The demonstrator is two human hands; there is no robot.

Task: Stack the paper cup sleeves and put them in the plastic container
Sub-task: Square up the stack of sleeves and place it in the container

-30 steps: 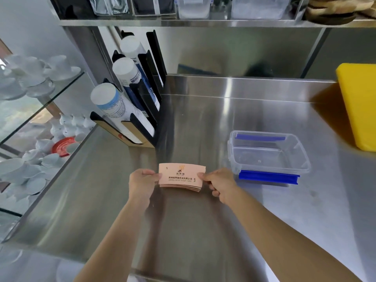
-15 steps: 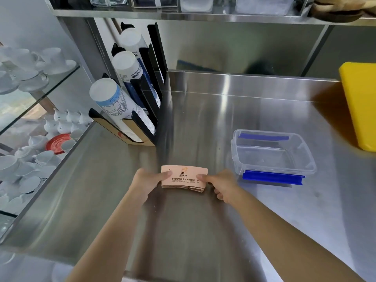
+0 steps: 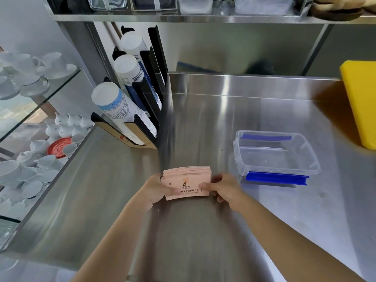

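Note:
A stack of flat pink paper cup sleeves with dark printed text is tilted up on its long edge above the steel counter, its printed face toward me. My left hand grips the stack's left end and my right hand grips its right end, thumb on the front face. The clear plastic container with blue clips stands open with nothing inside it, to the right of my right hand and apart from it.
A black rack of paper cup stacks leans at the counter's left back. A yellow block lies at the far right. Glass shelves with white cups and saucers stand to the left. A steel shelf runs overhead.
The sleeve stack lay flat between my hands on the counter; now both hands have tipped it up on edge, face toward me.

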